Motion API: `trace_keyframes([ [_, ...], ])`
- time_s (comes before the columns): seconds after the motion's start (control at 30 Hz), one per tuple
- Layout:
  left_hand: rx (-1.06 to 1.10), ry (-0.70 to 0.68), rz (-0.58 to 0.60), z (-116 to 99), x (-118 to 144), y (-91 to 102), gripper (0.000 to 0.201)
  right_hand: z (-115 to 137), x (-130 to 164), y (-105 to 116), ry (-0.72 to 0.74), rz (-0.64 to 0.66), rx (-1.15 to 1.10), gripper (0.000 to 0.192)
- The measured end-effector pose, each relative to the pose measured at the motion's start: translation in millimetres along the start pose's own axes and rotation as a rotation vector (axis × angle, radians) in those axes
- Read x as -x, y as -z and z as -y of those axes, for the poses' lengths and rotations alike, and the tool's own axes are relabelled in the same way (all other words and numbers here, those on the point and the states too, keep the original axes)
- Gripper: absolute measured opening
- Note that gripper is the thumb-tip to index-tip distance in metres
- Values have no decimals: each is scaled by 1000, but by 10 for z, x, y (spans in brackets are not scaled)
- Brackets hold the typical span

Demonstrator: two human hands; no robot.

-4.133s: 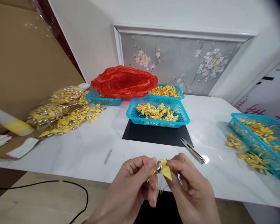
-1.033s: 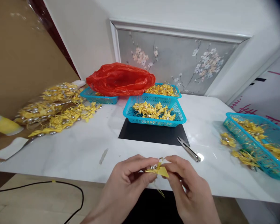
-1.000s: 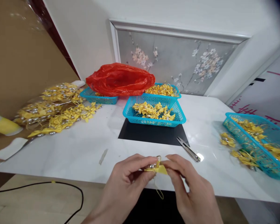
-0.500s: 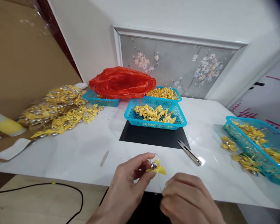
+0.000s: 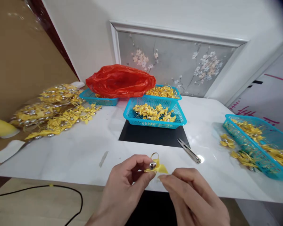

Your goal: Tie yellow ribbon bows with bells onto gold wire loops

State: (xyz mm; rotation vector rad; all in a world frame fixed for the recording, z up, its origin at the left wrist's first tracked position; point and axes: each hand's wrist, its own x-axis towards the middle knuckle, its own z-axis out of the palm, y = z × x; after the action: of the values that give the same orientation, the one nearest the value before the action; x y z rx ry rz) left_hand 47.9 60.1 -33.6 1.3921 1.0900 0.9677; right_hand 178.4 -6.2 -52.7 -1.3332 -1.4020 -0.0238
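My left hand (image 5: pixel 132 182) is closed, pinching a yellow ribbon bow (image 5: pixel 162 169) with a shiny silver bell (image 5: pixel 152 165) at its centre and a thin loop standing up above it. Just right of the bow, my right hand (image 5: pixel 191 194) is closed with thumb and forefinger pressed together. Something small and pale shows at those fingertips, too fine to name. Both hands are over the front edge of the white table (image 5: pixel 80 160). Thread snips (image 5: pixel 189 151) lie beyond my right hand, partly on a black mat (image 5: pixel 143 138).
A blue basket (image 5: pixel 154 123) of yellow bows stands on the mat's far side. Behind it are more blue baskets and a red plastic bag (image 5: pixel 120 83). Bow bunches with bells (image 5: pixel 61 122) lie at left. At right, another blue basket (image 5: pixel 250 150) has loose bows (image 5: pixel 244 158) beside it.
My right hand has come up and closer to the bow, its fingertips now in view. The bow has turned slightly in my left hand, showing the bell more plainly.
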Motion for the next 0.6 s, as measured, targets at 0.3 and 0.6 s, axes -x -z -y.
trace_keyframes([
  [0.3, -47, -98, -53, 4, -6, 10, 12, -109, 51, -97, 92, -30, 31, 20],
  [0.6, -249, -540, -61, 57, 37, 46, 29, -150, 62, -79, -11, 82, -75, 16],
])
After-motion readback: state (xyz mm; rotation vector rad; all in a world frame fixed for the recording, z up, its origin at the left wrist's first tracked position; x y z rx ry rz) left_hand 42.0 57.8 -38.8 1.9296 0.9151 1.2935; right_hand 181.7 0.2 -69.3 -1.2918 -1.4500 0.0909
